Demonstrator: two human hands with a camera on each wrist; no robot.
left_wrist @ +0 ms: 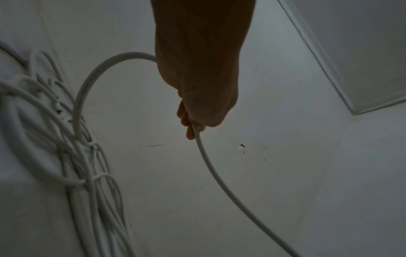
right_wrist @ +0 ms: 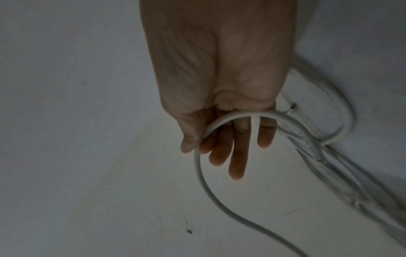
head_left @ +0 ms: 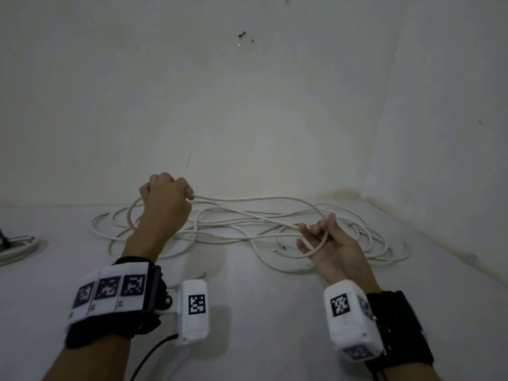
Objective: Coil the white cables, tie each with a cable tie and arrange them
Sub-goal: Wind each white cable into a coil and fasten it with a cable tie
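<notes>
A loose tangle of white cables (head_left: 233,235) sprawls on the white table (head_left: 261,312) against the wall. My left hand (head_left: 167,196) is raised above the tangle's left side, its fingers curled in a fist round one white cable strand (head_left: 247,199). That strand runs rightwards to my right hand (head_left: 316,243), which is palm up with fingers nearly straight. There the cable lies in a loop across the palm and finger bases. The left wrist view shows the left hand (left_wrist: 197,87) with the cable (left_wrist: 211,165) leaving the fist. The right wrist view shows the draped cable (right_wrist: 219,122) over straight fingers (right_wrist: 237,156).
A separate bundle of white cable (head_left: 16,247) lies at the table's far left edge. A pale wall (head_left: 247,105) stands right behind the tangle, and a side wall (head_left: 439,160) closes the right. A small pale curved piece (head_left: 203,275) lies near my left wrist.
</notes>
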